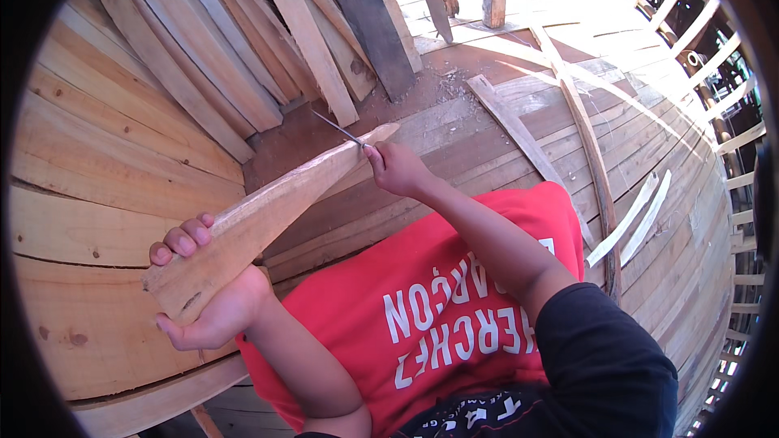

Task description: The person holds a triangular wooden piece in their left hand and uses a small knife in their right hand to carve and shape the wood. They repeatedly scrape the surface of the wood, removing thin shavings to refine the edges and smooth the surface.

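Observation:
A long tapered piece of wood slants across in front of me, its broad end near and to the left, its narrow tip far and to the right. My left hand grips the broad end, fingers over the upper edge and thumb below. Near the narrow tip, my right hand is closed on a knife. Its thin dark blade lies across the upper edge of the wood and points up and left; the handle is hidden in my fist. Along that edge the wood looks paler and rough.
Red cloth covers my lap under the forearms. Wide planks form a curved wall at left, with upright boards beyond. On the slatted floor lie long strips, two pale curved pieces and wood shavings.

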`<state>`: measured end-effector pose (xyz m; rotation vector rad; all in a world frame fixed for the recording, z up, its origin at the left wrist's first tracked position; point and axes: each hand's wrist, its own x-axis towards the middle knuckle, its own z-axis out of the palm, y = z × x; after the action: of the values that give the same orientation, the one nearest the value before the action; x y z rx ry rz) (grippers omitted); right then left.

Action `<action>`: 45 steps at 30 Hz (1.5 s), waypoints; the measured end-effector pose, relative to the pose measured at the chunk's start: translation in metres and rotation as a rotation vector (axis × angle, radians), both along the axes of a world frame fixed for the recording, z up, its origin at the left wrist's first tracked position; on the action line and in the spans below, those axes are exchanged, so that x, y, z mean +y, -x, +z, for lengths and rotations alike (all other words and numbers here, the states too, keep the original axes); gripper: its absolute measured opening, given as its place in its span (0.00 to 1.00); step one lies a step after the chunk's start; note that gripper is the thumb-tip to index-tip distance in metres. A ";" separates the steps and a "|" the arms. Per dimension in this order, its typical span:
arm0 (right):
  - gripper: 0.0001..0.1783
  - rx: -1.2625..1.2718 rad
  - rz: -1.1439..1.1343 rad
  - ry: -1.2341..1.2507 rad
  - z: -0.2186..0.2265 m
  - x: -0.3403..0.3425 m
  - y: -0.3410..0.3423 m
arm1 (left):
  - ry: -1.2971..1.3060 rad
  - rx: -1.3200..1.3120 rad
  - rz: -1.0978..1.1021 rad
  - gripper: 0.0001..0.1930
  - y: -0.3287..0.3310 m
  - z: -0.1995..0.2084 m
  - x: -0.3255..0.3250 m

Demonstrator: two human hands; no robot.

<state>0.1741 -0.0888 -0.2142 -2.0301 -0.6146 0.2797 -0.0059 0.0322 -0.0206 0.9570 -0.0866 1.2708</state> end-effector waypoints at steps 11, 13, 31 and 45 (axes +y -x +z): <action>0.26 -0.065 -0.047 0.039 0.001 0.007 0.007 | -0.055 -0.002 -0.047 0.27 0.005 -0.005 0.014; 0.26 -0.068 0.006 0.016 0.018 0.011 0.021 | -0.046 0.003 -0.031 0.27 0.009 -0.008 0.020; 0.23 -0.132 -0.018 0.094 0.023 0.011 0.024 | -0.032 -0.014 -0.067 0.26 0.011 -0.009 0.023; 0.22 -0.143 -0.030 0.182 0.001 0.002 0.000 | 0.001 -0.010 -0.041 0.26 0.005 -0.002 0.014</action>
<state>0.1745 -0.0863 -0.2130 -2.2476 -0.6665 0.1783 -0.0108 0.0459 -0.0229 0.9434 -0.1130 1.2380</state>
